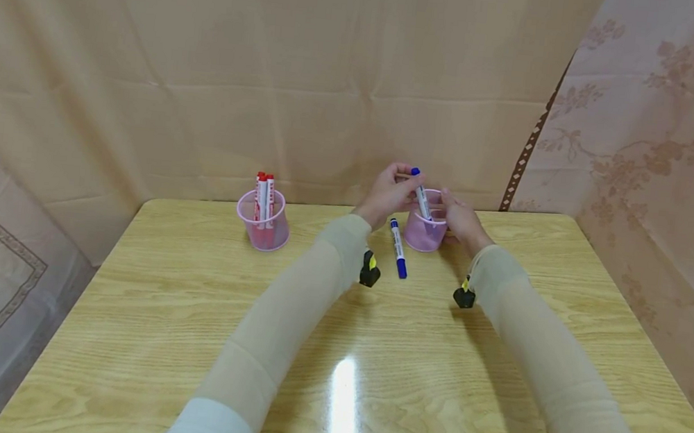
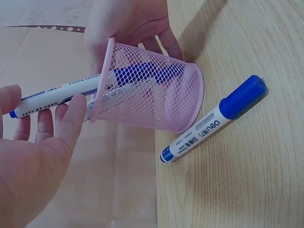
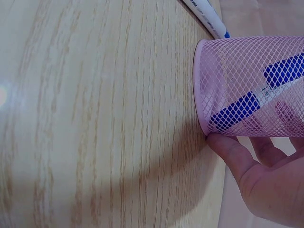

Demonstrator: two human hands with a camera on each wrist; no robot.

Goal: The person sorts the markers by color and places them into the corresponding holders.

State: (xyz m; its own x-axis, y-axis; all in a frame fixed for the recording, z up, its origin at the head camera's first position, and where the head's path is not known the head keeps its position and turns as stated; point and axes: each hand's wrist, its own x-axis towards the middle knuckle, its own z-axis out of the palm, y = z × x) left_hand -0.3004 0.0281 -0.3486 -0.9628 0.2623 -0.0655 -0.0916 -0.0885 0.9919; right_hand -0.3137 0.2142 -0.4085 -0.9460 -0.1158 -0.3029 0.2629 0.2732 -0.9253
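Note:
My left hand (image 1: 388, 196) pinches a blue-and-white whiteboard marker (image 2: 59, 95) between thumb and fingers. Its blue-capped end is inside a pink mesh pen cup (image 1: 423, 239), while the other end sticks out above the rim. Another blue-capped marker (image 3: 235, 112) leans inside the same cup, seen through the mesh. On the cup's right side, my right hand (image 1: 462, 224) holds the cup, with a digit near its base in the right wrist view. A third blue marker (image 1: 398, 246) lies on the table just left of the cup, its cap toward me.
Farther left on the wooden table (image 1: 187, 313) stands a second pink mesh cup (image 1: 283, 228) holding several red-and-white markers (image 1: 263, 198). A beige curtain (image 1: 272, 84) hangs behind the table's back edge, and a patterned cloth (image 1: 671, 171) hangs at the right.

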